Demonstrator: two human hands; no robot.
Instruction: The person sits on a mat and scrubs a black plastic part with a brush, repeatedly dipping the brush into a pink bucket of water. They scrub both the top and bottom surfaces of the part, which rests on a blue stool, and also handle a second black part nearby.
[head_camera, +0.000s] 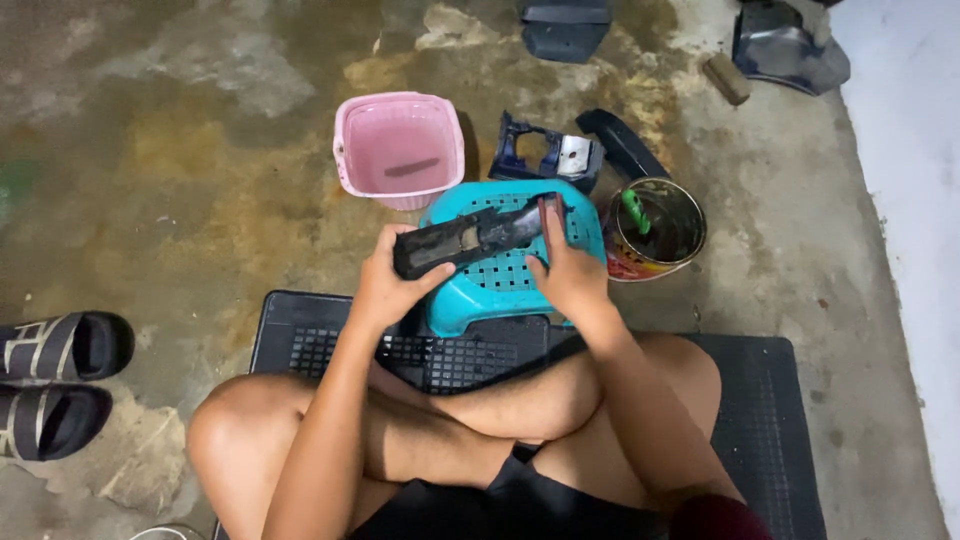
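Your left hand clasps the grimy black part lying across the turquoise stool. Your right hand pinches a small tool against it. Cleaning looks unfinished; paint can at three o'clock.

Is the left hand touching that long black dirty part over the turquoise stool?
Touching. The head view shows the left hand wrapped around the near end of the black part, thumb and fingers overlapping it.
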